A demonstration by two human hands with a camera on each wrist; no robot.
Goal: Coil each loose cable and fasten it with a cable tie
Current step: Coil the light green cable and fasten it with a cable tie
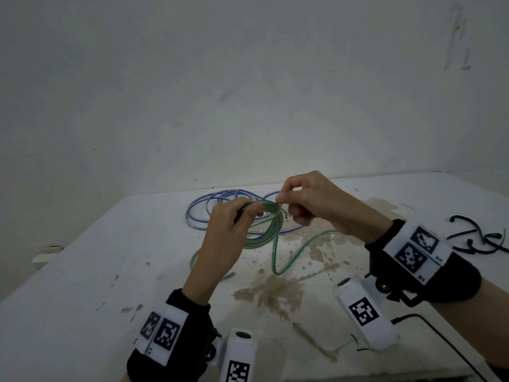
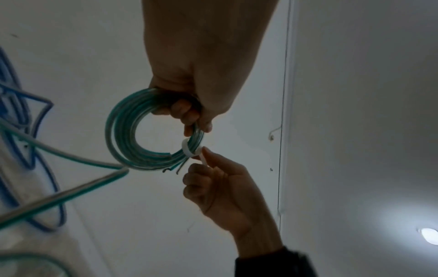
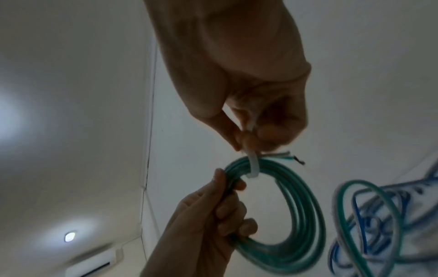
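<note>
A green cable coil (image 1: 264, 230) (image 2: 123, 138) (image 3: 294, 215) is held above the white table (image 1: 82, 271). My left hand (image 1: 234, 219) (image 2: 189, 112) (image 3: 220, 211) grips the coil's strands in a fist. A white cable tie (image 2: 189, 148) (image 3: 253, 166) loops round the coil near the cable's bare wire ends. My right hand (image 1: 283, 201) (image 2: 206, 168) (image 3: 246, 138) pinches the tie's tail between thumb and fingertips. The rest of the green cable (image 1: 292, 260) trails loose on the table.
A loose blue cable (image 1: 201, 213) (image 2: 14, 131) (image 3: 369, 224) lies in loops behind the hands. Black cable ties (image 1: 473, 238) lie at the table's right edge. A black cord (image 1: 446, 343) runs along the near right. Brown stains mark the table's middle.
</note>
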